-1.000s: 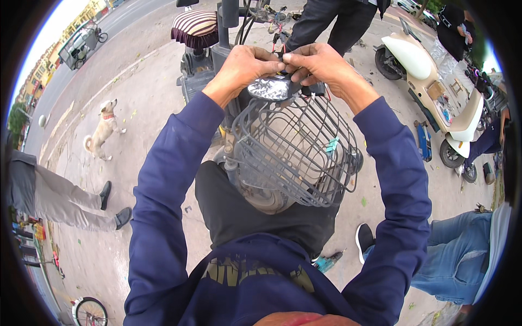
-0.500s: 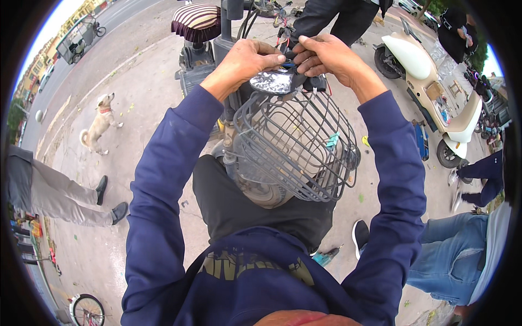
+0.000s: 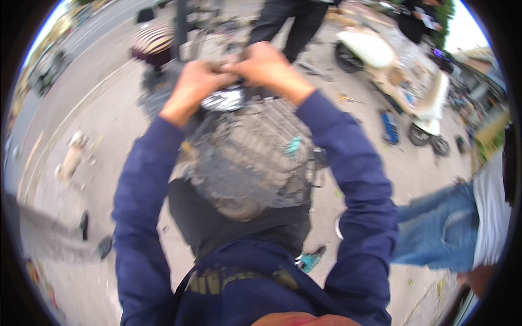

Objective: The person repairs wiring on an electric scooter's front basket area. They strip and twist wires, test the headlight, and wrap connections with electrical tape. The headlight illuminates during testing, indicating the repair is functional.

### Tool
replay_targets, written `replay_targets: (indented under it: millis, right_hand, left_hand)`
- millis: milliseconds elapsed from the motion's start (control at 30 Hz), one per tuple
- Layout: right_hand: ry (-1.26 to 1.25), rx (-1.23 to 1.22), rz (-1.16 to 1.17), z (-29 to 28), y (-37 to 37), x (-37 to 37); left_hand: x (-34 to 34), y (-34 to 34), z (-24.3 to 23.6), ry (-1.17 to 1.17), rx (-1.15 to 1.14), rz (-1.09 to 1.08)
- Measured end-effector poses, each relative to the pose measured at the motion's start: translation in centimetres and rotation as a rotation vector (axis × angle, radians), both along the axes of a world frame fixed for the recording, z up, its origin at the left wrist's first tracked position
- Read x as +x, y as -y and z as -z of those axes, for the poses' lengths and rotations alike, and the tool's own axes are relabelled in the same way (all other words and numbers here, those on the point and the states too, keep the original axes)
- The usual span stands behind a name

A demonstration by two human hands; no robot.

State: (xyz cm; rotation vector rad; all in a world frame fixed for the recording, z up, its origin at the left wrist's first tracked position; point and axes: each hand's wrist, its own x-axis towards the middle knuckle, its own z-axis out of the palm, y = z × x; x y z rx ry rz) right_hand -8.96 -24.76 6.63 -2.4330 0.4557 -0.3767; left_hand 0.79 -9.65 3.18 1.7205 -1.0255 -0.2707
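Note:
My left hand (image 3: 198, 84) and my right hand (image 3: 263, 66) meet above the front of an electric bike, fingertips pinched close together. Whatever lies between them is hidden by the fingers and smeared by motion. Just below is the shiny silver headlight (image 3: 224, 101), nearest to my left hand. Under my wrists hangs the dark wire basket (image 3: 255, 146), with a small teal thing (image 3: 293, 145) in it. The bike's front wheel (image 3: 236, 209) shows below the basket, between my knees.
A striped seat (image 3: 153, 41) stands beyond my left hand. Ahead is a person in black trousers (image 3: 288, 24); others stand left and right, one in jeans (image 3: 440, 228). A cream scooter (image 3: 370, 49), blue case (image 3: 389, 127), teal power tool (image 3: 311, 259) and dog (image 3: 70, 157) surround me.
The view has swung, so bike, basket and hands sit further left in the picture and everything is blurred. My hands have come closer together, fingertips now meeting above the headlight.

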Motion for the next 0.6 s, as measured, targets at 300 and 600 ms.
replay_targets:
  millis: [300,600]
  right_hand:
    - [0.215,-0.218,0.147,1.7,-2.0,0.4]
    - [0.053,0.589,-0.199,1.7,1.1,1.2]
  left_hand:
    - [1.4,1.2,1.1,-0.052,0.035,-0.012]
    - [2.3,-0.5,1.0,-0.175,0.004,0.03]
